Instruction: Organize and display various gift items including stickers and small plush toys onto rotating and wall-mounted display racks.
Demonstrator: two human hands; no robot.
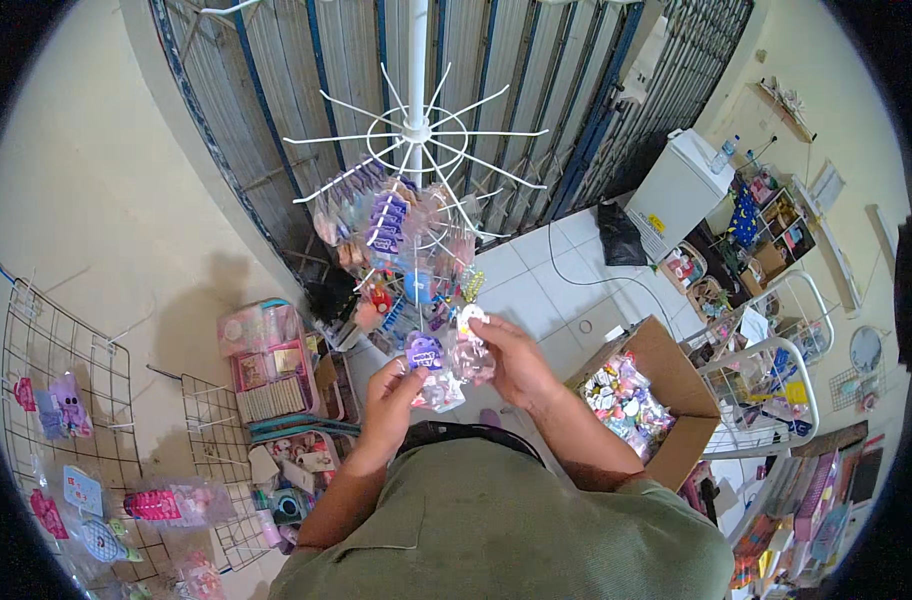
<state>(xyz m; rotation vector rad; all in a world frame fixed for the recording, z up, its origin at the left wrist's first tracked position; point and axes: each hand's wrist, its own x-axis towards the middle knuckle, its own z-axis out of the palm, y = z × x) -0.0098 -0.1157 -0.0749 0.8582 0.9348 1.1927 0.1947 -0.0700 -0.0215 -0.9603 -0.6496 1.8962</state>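
Observation:
In my left hand (391,395) is a small clear plastic packet with a purple header card (425,352); my fingers are closed on its edge. My right hand (516,362) grips another clear packet (472,358) with a pale, whitish top. The two packets are side by side in front of my body, and what lies inside them is too small to make out. Just beyond my hands stands a white rotating display rack (416,132) with radiating prongs. Purple-carded packets (388,222) hang on its prongs, and more colourful packets hang lower down.
To my right an open cardboard box (691,400) holds many small colourful packets. A white wire rack (766,385) stands beyond it. On the left are wire grid panels (71,350) with hanging goods and stacked baskets (276,360). A folding metal gate (356,60) closes the far side.

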